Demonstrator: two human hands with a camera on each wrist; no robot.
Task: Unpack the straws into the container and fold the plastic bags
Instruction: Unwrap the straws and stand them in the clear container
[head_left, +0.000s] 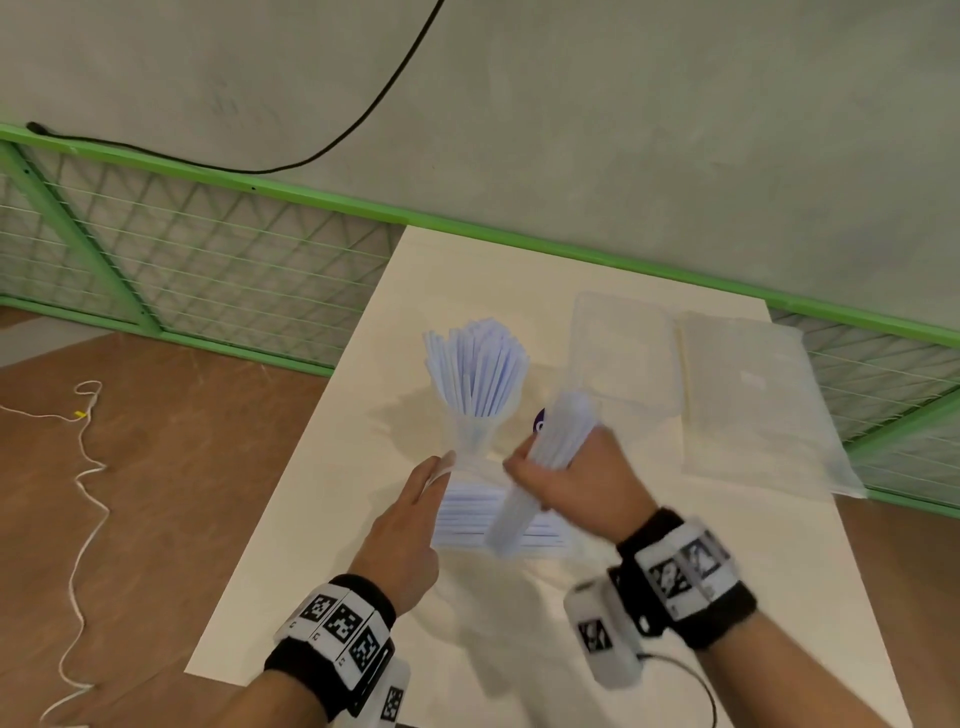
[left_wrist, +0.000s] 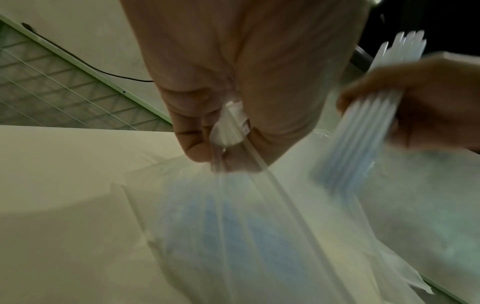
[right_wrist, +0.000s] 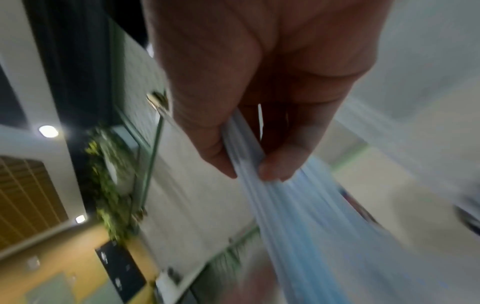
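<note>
We are pinching the gathered mouth of the plastic bag (head_left: 467, 514) with our left hand (head_left: 410, 525), fingers and thumb closed on the film, as the left wrist view shows; we judge this is keeping the bag steady on the bench (head_left: 322, 519) while straws are coming out. The straws remaining in the bag (head_left: 457, 519) are lying flat, their long axis running roughly left to right across the bench. Just beyond, the container (head_left: 470, 431) is standing upright with a fan of straws (head_left: 475, 369) in it, long axes near vertical and tips spreading upward and away from us. To the right, our right hand (head_left: 576, 478) is closing its grip around a bundle of straws (head_left: 545, 467), which is slanting from low near us to high and rightward; it looks headed for the container. Farther right, two flat clear bags (head_left: 748, 395) are lying on the bench, well apart from the hands.
</note>
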